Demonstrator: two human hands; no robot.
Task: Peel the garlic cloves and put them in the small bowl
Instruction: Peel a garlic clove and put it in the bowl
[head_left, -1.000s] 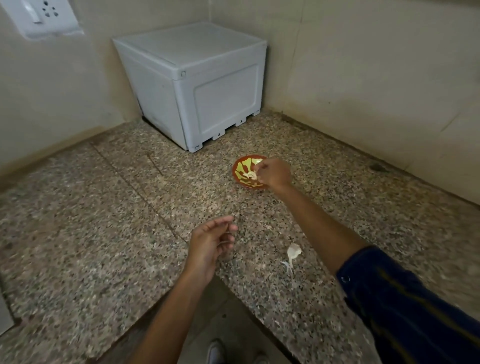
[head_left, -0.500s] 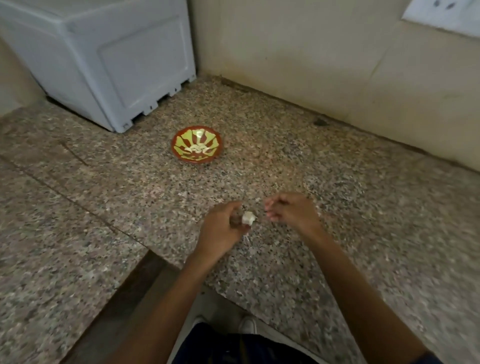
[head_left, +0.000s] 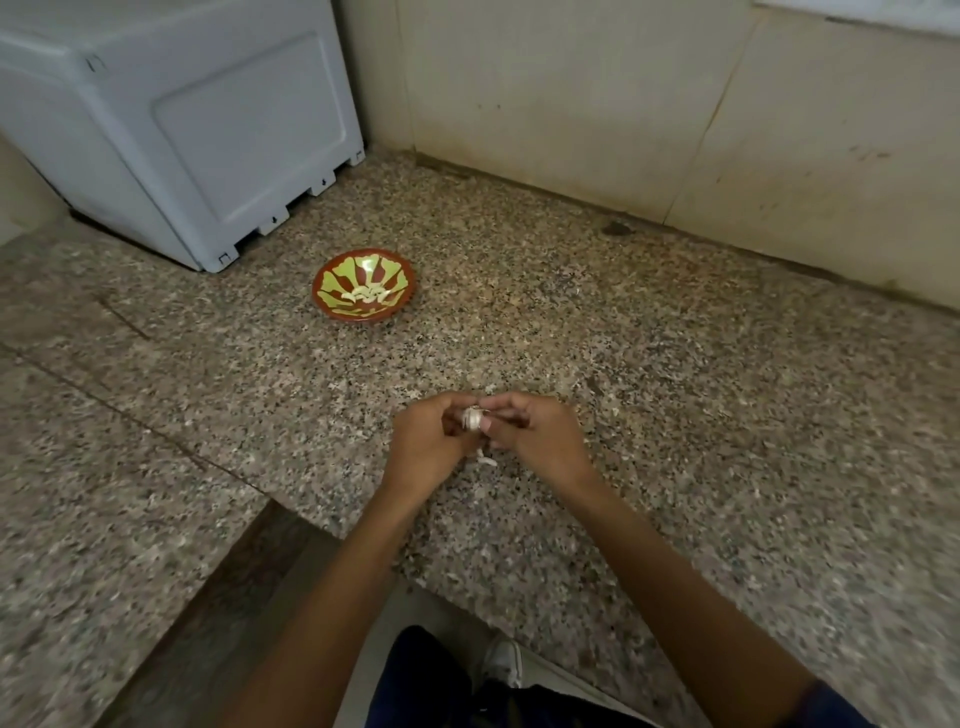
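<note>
Garlic clove (head_left: 472, 419), white, skin partly on: pinched between the curled fingertips of the left hand (head_left: 427, 441) and the right hand (head_left: 535, 435), both grips closed on it, held just above the granite desk (head_left: 675, 415) near centre. Small bowl (head_left: 363, 292), red rim with yellow-green pattern, peeled cloves (head_left: 366, 296) inside: at 11 o'clock from the hands, well apart. Skin scrap (head_left: 485, 460) on the desk beneath the hands; grey plastic box (head_left: 182, 130) at 10 o'clock, in the corner.

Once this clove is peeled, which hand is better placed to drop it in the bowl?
Probably left: both hands pinch the garlic clove, but the small bowl lies ahead and left, nearer the left hand than the right hand.
</note>
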